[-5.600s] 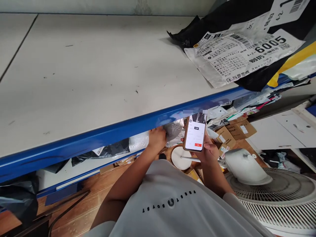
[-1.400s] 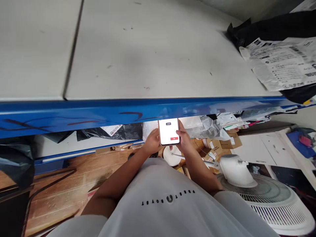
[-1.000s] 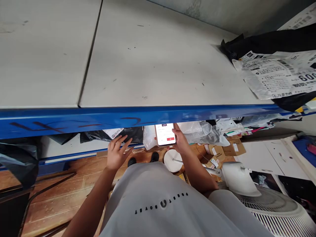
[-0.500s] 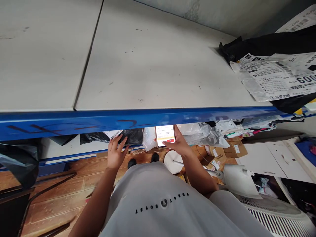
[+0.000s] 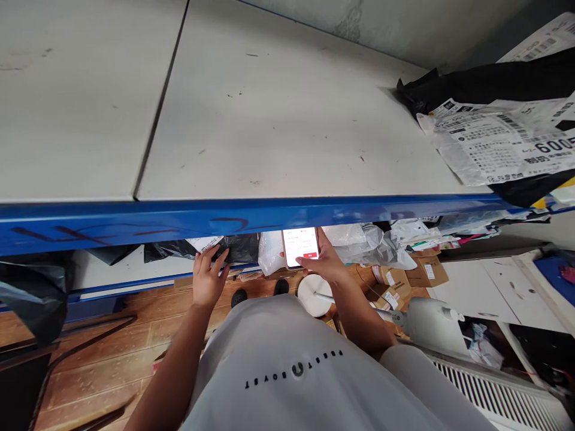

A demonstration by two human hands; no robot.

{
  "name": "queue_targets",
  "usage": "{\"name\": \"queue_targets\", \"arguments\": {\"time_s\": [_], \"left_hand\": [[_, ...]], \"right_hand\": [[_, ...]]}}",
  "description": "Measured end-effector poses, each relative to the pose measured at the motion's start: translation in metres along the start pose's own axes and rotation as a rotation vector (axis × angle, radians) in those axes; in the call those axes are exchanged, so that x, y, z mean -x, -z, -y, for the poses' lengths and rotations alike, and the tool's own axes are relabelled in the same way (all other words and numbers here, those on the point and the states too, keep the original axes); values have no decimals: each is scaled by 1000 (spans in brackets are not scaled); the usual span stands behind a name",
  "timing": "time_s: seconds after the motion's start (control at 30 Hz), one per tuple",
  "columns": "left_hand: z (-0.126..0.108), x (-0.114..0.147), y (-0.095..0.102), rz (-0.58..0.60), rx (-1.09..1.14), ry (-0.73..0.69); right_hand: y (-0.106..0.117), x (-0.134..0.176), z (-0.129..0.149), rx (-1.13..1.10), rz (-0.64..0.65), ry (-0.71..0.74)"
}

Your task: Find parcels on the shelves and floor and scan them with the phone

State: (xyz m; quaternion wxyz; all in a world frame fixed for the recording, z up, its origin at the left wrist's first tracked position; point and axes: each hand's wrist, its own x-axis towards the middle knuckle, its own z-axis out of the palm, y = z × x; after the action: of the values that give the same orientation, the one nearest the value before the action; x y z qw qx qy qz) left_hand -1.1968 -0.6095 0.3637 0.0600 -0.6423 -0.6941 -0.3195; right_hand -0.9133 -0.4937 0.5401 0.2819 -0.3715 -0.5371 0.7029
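Blue shelf edge is sitting just above the phone, which the right hand is gripping alone, and its stretching thumb could be tipping the phone loose. Below that edge, the left hand is showing loosely parted fingers at a black parcel, contact unclear, while scuffed white shelf top is lying beyond it and brown flooring is showing beneath it
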Motion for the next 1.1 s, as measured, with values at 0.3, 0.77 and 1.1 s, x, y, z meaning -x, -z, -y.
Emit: {"name": "queue_targets", "arguments": {"time_s": [0.3,0.77,1.1], "left_hand": [[4,-14,-10,74,-62,-61],[-71,-80,-23,-268,326,-123],[-124,-45,-77,-3,492,-253]], "right_hand": [[0,2,4,-33,23,12],[17,39,-1,-241,-1,91],[6,65,0,-251,-156,36]]}}
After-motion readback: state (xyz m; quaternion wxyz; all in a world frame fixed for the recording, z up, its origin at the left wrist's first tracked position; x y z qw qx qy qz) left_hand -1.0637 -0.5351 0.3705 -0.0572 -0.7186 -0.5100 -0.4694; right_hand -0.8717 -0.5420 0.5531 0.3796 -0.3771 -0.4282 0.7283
